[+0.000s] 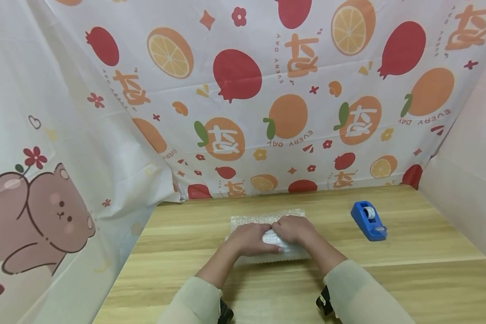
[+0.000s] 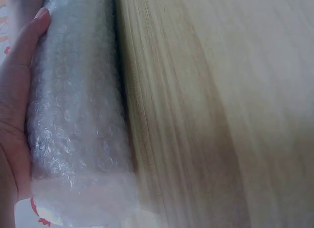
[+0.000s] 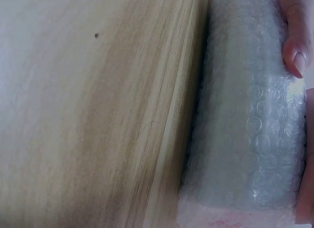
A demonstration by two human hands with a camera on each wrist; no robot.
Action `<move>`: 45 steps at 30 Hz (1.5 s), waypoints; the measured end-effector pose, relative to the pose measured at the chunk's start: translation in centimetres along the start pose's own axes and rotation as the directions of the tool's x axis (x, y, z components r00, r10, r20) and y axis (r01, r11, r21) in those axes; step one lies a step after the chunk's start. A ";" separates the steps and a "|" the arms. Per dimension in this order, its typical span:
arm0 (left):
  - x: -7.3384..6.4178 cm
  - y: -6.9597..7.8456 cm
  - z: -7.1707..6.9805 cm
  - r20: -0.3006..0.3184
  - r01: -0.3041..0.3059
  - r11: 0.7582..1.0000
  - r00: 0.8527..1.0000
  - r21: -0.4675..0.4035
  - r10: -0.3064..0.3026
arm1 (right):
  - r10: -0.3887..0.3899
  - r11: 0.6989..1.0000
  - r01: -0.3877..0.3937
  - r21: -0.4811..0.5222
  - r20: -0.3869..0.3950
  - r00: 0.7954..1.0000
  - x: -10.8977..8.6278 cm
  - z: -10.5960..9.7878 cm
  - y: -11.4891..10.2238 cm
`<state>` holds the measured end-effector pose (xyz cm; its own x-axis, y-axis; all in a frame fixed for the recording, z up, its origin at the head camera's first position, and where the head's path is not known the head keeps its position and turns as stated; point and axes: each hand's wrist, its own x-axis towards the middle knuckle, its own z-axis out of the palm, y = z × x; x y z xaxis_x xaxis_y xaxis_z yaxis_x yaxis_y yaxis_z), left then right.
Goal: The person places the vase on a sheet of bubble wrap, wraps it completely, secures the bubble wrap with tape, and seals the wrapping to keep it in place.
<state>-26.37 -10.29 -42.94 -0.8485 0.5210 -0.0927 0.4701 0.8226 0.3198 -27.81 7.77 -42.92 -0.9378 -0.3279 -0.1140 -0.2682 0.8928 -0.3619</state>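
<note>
A bundle of clear bubble wrap (image 1: 293,253) lies on the wooden table in front of me, and whatever is inside it cannot be made out. My left hand (image 1: 249,239) grips it from above, the thumb stretched along its near side. Close beside it, my right hand (image 1: 294,228) holds the bundle with bent fingers, the two hands almost meeting in the middle. In the left wrist view the bubbled surface (image 2: 78,105) looks rounded, with the thumb against it. The right wrist view shows the other thumb (image 3: 298,61) pressing the wrap; most other fingers are hidden.
A blue tape dispenser (image 1: 366,222) with a roll of tape stands on the table (image 1: 178,252) to the right. Behind the table hangs a fruit-print cloth (image 1: 251,175); a bear-print cloth (image 1: 117,180) drapes down the left, and a pale wall panel (image 1: 470,189) borders the right.
</note>
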 end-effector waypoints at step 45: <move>0.4 0.5 0.5 -0.019 0.015 0.993 1.000 0.121 -0.013 | 0.028 0.999 -0.028 0.018 0.009 1.000 0.1 0.0 0.0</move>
<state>-26.34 -9.56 -43.25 -0.8587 0.5062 -0.0793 0.4834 0.8517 0.2022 -27.92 7.75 -42.91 -0.9429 -0.3056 -0.1327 -0.2378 0.8961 -0.3747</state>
